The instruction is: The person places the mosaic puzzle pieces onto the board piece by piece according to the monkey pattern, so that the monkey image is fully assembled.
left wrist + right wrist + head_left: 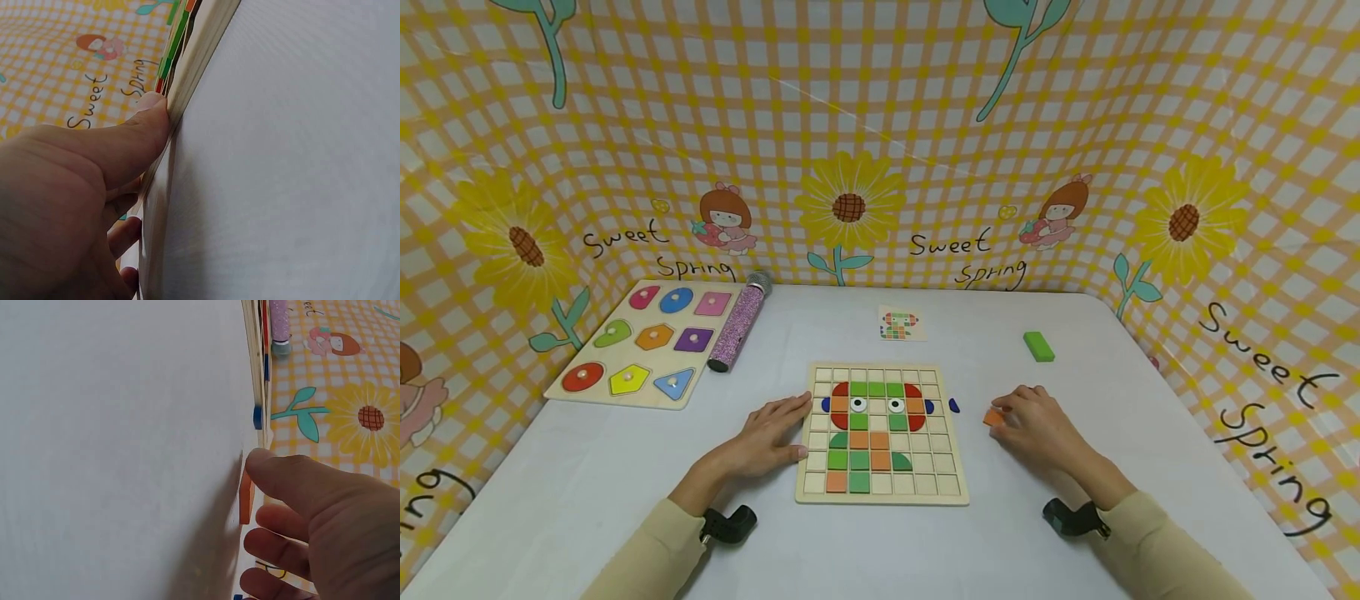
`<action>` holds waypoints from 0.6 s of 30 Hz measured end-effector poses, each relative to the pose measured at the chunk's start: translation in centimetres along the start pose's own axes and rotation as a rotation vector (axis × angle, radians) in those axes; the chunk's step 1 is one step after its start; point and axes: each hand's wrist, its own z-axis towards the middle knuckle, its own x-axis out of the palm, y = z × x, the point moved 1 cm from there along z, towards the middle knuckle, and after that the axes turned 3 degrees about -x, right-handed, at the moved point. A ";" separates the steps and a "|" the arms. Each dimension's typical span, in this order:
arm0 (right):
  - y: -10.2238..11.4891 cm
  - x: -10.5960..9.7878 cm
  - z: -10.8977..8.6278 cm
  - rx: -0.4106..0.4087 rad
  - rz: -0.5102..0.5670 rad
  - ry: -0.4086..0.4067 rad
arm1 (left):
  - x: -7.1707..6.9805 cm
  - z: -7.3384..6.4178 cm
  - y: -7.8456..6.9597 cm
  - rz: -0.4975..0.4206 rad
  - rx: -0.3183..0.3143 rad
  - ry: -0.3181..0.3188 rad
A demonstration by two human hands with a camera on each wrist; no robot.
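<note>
A wooden grid board point(945, 483) lies on the white table, with red, green, orange and blue tiles forming a figure that has two round eyes point(896, 406). My left hand point(769, 435) rests at the board's left edge, its fingers mostly straight. In the left wrist view the thumb point(147, 128) touches the board's side point(199, 62). Right of the board, my right hand point(1037, 429) pinches an orange tile point(992, 417) low over the table. The right wrist view shows that orange tile point(245, 503) by the thumb, with the other fingers curled. A small blue piece point(954, 405) lies between board and right hand.
Behind the board lies a small picture card point(902, 323) with a similar figure. A green block point(1039, 347) sits at back right. On the left are a knobbed shape puzzle point(625, 350) and a glittery pink microphone point(739, 325). A patterned cloth point(880, 125) hangs behind.
</note>
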 end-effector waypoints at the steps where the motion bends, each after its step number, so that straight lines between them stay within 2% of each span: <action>1: -0.2 0.0 -0.1 -0.004 0.006 -0.003 | 0.0 0.0 0.0 -0.003 -0.002 0.002; 18: -1.2 0.0 -0.3 -0.012 0.060 -0.020 | 0.1 0.0 0.0 0.009 0.004 0.000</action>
